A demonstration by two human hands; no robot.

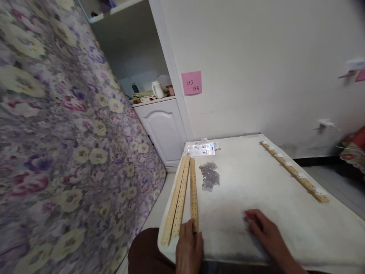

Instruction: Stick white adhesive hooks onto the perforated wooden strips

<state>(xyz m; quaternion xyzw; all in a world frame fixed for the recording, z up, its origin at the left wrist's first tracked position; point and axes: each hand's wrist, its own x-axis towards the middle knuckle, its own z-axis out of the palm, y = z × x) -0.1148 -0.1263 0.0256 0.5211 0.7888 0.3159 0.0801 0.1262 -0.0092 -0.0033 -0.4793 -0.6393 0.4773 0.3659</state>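
My left hand (188,245) is closed over the near end of a narrow wooden strip with rows of small holes (194,190). Two more pale perforated strips (177,199) lie side by side just left of it. My right hand (262,228) is over the near middle of the white table, fingers curled and thumb pressed towards them; what they hold, if anything, is too small to make out. Between and beyond my hands lies a pile of small greyish clear plastic bags (209,176).
A clear plastic package (200,149) lies at the table's far left corner. Along the right edge runs a wooden strip (293,171) bearing several white round pieces. A floral curtain (85,133) hangs on the left; a pink note (191,83) is on the wall.
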